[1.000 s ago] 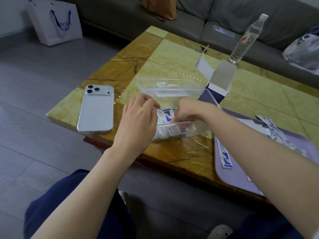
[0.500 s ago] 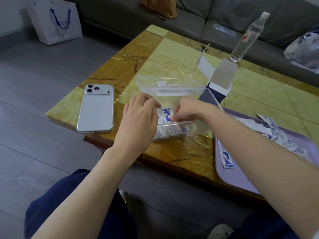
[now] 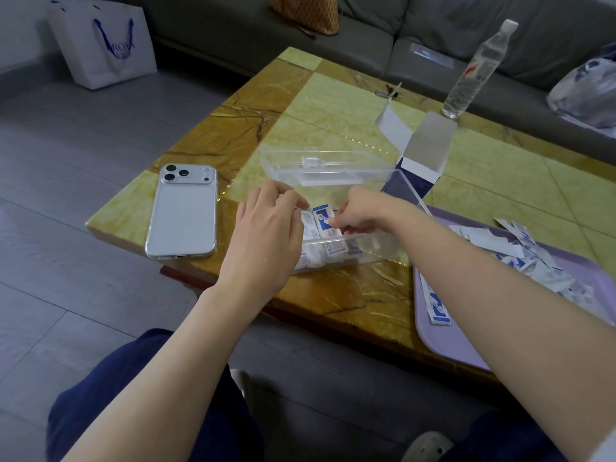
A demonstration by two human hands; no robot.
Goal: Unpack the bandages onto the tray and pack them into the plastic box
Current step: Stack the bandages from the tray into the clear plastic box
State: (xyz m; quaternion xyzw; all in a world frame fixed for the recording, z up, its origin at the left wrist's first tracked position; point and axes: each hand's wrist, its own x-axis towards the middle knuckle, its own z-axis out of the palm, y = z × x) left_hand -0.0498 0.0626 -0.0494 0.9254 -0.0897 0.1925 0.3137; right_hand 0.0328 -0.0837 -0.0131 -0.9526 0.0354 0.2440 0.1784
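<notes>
- The plastic box (image 3: 350, 256) sat on the near part of the table (image 3: 333, 101), its clear lid (image 3: 326, 168) swung open toward the far side
- The packed bandages (image 3: 326, 228) stood on edge in a row at the box's left end
- The right hand (image 3: 361, 211) reached into the box, thumb and fingers curled and pinching the top of the packed bandages
- The left hand (image 3: 266, 235) hovered over the box's left end with fingers bent toward the row; whether it gripped anything could not be told
- The tray (image 3: 443, 345), lilac, lay just right of the box, with loose bandages (image 3: 533, 261) heaped on its far part
- An opened carton (image 3: 423, 161) stood behind the box
- A phone (image 3: 183, 215) lay face down to the left of the box
- A water bottle (image 3: 473, 71) stood at the far edge of the table
</notes>
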